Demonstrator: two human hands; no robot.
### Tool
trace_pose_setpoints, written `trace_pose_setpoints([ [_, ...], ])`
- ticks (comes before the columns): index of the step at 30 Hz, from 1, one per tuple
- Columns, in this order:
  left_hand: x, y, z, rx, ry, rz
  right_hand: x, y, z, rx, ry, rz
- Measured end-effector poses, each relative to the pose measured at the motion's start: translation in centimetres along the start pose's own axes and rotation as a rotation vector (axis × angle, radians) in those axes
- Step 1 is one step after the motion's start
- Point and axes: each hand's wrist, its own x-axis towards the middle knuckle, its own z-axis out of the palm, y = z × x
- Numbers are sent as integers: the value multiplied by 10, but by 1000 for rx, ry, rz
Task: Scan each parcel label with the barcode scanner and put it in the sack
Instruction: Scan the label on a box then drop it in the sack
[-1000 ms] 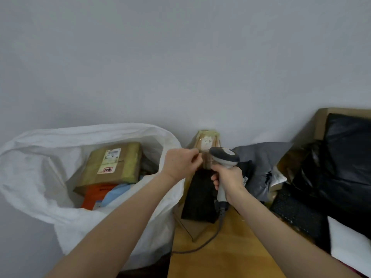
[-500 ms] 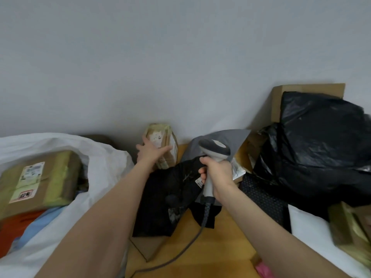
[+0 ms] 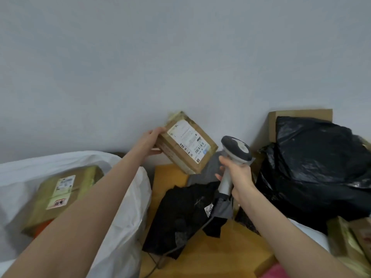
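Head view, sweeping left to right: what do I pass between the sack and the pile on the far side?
white sack → left hand → labelled parcel it holds → barcode scanner, gripped by the right hand → black plastic bag

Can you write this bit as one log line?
left hand: holds parcel | right hand: grips scanner | label: facing up | sack: open
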Motion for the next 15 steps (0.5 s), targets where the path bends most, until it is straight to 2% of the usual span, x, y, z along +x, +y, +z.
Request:
trace_pose_setpoints([
  [7,-59,1,-9,-100,-190,-75,-27,-21,-20,37,-126,13],
  [12,-85,-7,-19,281,-374,-102,-40,-15,-39,-21,-72,-55],
  [15,-96,-13,-18,377,-375,-80,-42,-16,-45,-73,-113,-74],
])
